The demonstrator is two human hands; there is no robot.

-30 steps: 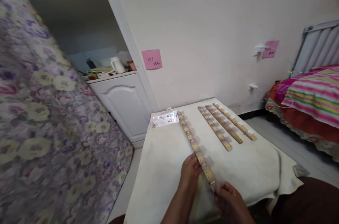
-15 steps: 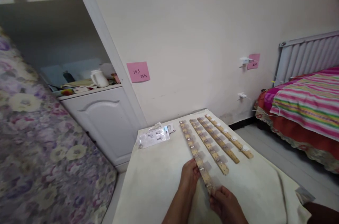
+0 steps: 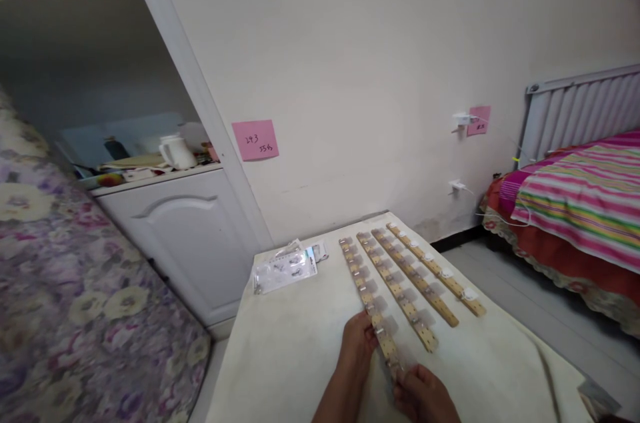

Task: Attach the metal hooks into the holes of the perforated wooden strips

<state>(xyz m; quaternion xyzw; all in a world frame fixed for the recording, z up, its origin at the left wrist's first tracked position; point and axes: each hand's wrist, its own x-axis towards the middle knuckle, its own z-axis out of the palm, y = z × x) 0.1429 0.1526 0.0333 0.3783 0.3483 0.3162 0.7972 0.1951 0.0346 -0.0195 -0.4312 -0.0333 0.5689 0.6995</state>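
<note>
A long narrow wooden strip point(image 3: 369, 303) with small holes, metal clips and clear plastic tabs along it lies at the left of a row of strips. My left hand point(image 3: 357, 343) is closed on the left edge of its near half, fingertips partly hidden beneath it. At its near end, my right hand point(image 3: 424, 393) is closed with fingers pressed together; whether it pinches the strip or a clip there I cannot make out. To the right lie a second strip point(image 3: 407, 306), a third strip point(image 3: 445, 312) with clear tabs, and a fourth strip point(image 3: 475, 307) with white round pieces.
Clear plastic packaging point(image 3: 285, 268) lies at the back left of the white-covered table point(image 3: 280, 350). A pale wall with a pink note point(image 3: 255, 140) rises behind it. A cabinet point(image 3: 185, 236) and floral curtain point(image 3: 100, 316) stand left; a bed point(image 3: 575, 210) is on the right.
The view has shifted slightly, so the table and strips sit a little lower and the cabinet further left. Both hands stay at the same strip, nearly unmoved.
</note>
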